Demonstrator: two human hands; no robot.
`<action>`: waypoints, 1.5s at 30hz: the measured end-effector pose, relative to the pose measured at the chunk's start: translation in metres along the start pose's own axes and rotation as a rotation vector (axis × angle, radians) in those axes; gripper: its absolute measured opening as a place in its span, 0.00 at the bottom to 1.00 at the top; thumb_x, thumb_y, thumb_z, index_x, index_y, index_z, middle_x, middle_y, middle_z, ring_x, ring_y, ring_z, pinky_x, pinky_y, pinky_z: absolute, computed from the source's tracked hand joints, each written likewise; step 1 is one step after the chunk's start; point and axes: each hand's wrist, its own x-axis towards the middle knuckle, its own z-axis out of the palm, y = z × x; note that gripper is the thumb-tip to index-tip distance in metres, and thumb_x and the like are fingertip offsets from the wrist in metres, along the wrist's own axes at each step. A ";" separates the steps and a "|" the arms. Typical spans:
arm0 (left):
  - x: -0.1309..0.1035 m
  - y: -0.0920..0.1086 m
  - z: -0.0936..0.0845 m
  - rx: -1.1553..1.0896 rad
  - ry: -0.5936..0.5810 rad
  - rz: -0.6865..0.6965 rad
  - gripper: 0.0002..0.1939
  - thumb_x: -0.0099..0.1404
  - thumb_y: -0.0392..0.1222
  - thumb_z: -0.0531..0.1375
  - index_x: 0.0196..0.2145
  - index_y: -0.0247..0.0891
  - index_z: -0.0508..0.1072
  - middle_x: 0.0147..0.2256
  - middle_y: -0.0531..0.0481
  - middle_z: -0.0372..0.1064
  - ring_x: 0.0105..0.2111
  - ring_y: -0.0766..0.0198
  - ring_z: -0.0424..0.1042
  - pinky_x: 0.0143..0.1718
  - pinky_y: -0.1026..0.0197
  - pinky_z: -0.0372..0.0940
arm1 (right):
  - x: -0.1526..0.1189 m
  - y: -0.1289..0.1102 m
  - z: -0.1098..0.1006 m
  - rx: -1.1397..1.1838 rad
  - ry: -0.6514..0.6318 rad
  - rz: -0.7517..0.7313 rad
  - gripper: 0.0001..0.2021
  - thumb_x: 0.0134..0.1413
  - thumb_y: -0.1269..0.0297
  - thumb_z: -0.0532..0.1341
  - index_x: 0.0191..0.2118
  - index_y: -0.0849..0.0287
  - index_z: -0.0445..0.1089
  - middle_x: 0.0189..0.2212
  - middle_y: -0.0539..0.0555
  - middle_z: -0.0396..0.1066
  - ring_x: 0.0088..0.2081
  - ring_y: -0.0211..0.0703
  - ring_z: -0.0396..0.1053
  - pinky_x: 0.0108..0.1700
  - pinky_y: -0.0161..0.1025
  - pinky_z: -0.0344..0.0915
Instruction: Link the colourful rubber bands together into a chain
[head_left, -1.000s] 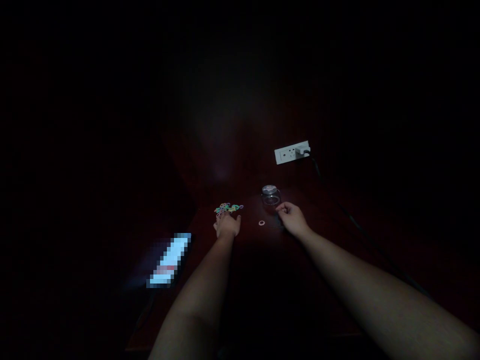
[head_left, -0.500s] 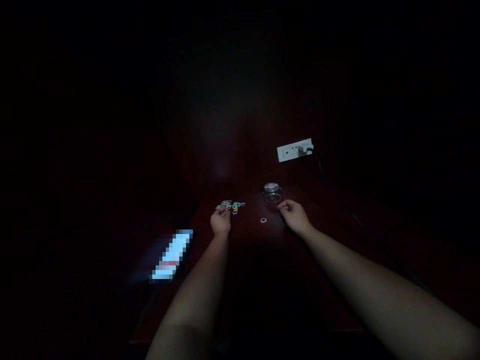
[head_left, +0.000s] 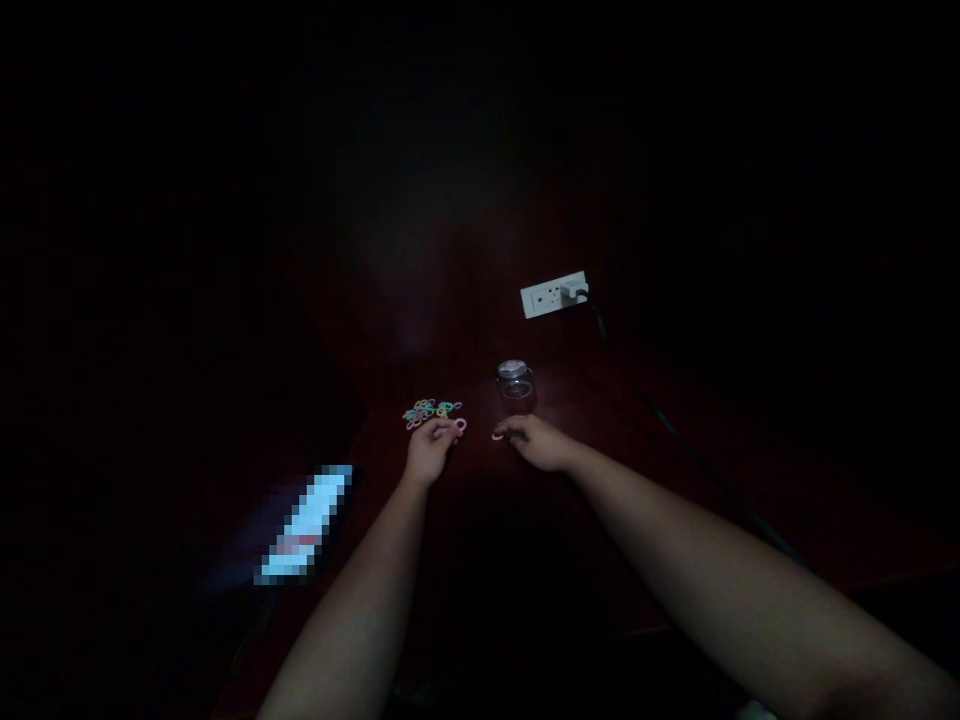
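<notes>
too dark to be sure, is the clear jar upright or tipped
Upright: the clear jar stands with its round silvery top uppermost and its see-through body below.

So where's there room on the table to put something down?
There's a bare patch between the ring pile and the jar. Another seems to lie right of the jar, before the black cord, but it's dark. It's crowded by the pile and left hand, and in front of the jar, where the right hand is by a pink ring.
</notes>
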 end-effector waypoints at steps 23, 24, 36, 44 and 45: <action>0.019 -0.012 -0.036 0.723 0.283 -0.138 0.13 0.53 0.42 0.59 0.38 0.40 0.70 0.42 0.45 0.69 0.43 0.56 0.67 0.44 0.57 0.60 | -0.001 0.000 -0.003 0.036 -0.034 0.106 0.09 0.48 0.73 0.55 0.36 0.62 0.69 0.36 0.55 0.72 0.38 0.40 0.69 0.44 0.40 0.62; 0.018 -0.010 -0.032 0.772 0.256 -0.080 0.12 0.54 0.43 0.58 0.38 0.41 0.70 0.43 0.45 0.69 0.44 0.55 0.66 0.45 0.56 0.59 | -0.001 0.000 -0.002 0.040 -0.032 0.108 0.09 0.48 0.73 0.55 0.36 0.62 0.69 0.35 0.55 0.72 0.37 0.40 0.69 0.44 0.40 0.62; 0.041 -0.007 -0.011 0.948 0.068 -0.076 0.13 0.58 0.44 0.53 0.40 0.49 0.72 0.43 0.47 0.69 0.45 0.50 0.65 0.43 0.47 0.58 | -0.001 -0.004 -0.003 0.055 -0.005 0.102 0.06 0.47 0.72 0.56 0.33 0.62 0.68 0.32 0.53 0.72 0.34 0.38 0.69 0.39 0.36 0.63; 0.040 -0.006 -0.013 0.945 0.120 -0.104 0.10 0.56 0.47 0.54 0.33 0.46 0.73 0.39 0.47 0.71 0.42 0.52 0.67 0.42 0.50 0.59 | -0.001 -0.005 -0.003 0.050 -0.004 0.124 0.05 0.47 0.72 0.56 0.33 0.62 0.67 0.31 0.53 0.72 0.33 0.37 0.69 0.38 0.36 0.63; 0.040 -0.006 -0.014 0.945 0.130 -0.103 0.10 0.56 0.47 0.54 0.33 0.45 0.73 0.39 0.47 0.71 0.42 0.53 0.67 0.42 0.50 0.59 | -0.001 -0.005 -0.003 0.052 -0.005 0.121 0.05 0.47 0.72 0.56 0.33 0.62 0.67 0.31 0.53 0.72 0.33 0.37 0.69 0.38 0.36 0.63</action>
